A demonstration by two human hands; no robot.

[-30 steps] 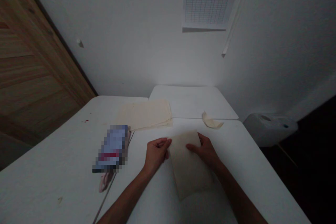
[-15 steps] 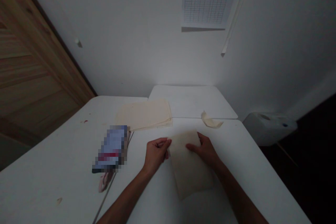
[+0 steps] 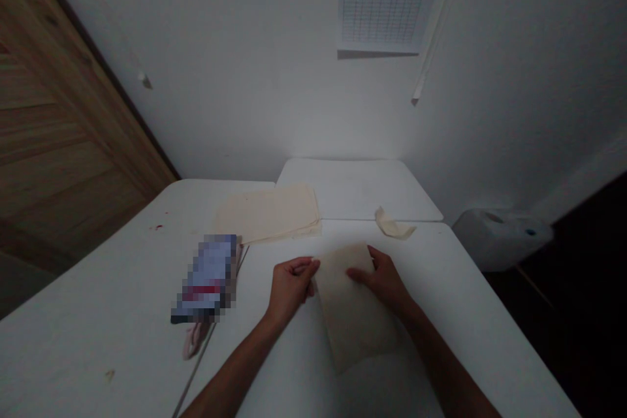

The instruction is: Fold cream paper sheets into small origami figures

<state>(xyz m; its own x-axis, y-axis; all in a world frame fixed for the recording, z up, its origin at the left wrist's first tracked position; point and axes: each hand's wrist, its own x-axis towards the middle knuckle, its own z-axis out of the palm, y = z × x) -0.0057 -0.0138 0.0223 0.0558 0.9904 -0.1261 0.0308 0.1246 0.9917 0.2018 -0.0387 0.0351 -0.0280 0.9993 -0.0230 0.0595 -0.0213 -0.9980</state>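
A beige rectangular sheet [image 3: 355, 313], cloth or paper, is held between my two hands above the white table [image 3: 274, 372]. My left hand [image 3: 291, 281] pinches its upper left corner between thumb and fingers. On the upper right edge, my right hand [image 3: 385, 277] grips with the thumb on the front face; its other fingers are mostly hidden behind the sheet. The sheet's lower end hangs toward me, slightly curved. Beyond my left hand lies a flat stack of similar beige sheets [image 3: 274, 209]. A curled beige strip [image 3: 394, 225] rests on the table past my right hand.
To the left lies a blurred-out rectangular object [image 3: 208, 277] with a pinkish strap [image 3: 194, 339], by the table seam. A whitish plastic jug [image 3: 499, 235] stands off the table's right side. The wall behind carries a printed chart [image 3: 385, 6]. A wooden door [image 3: 63, 98] is at the left.
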